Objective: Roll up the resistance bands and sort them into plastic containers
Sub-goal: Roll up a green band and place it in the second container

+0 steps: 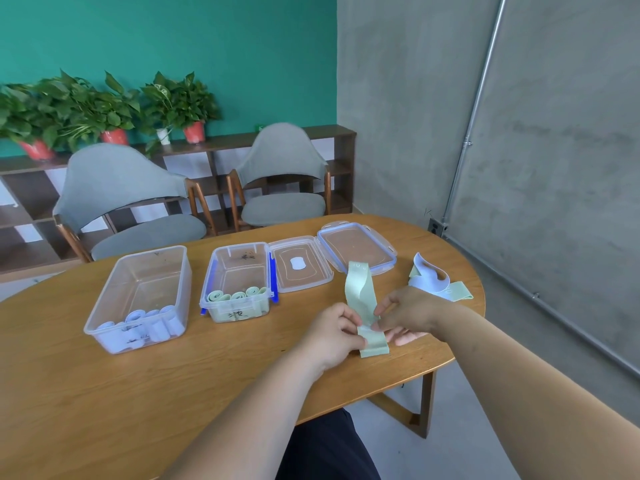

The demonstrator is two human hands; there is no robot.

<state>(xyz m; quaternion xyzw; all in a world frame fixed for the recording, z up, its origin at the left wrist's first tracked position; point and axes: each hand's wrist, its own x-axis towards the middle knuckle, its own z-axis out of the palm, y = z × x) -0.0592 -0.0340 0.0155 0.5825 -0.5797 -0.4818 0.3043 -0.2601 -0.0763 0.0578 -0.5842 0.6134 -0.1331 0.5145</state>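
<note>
A pale green resistance band (360,292) lies lengthwise on the wooden table (173,386), its far end lifted. My left hand (334,336) and my right hand (407,315) both pinch its near end, which is folded over. A large clear container (107,299) at the left holds several rolled pale blue bands (145,327). To its right, a smaller clear container (207,289) with blue clips holds several rolled green bands (239,294). At the far right lie a loose pale blue band (431,275) and a loose green band (460,292).
Two clear lids (301,265) (356,245) lie flat behind the band. Two grey chairs (121,202) stand at the table's far side, before a shelf with potted plants (104,109). The table's rounded edge is close on the right.
</note>
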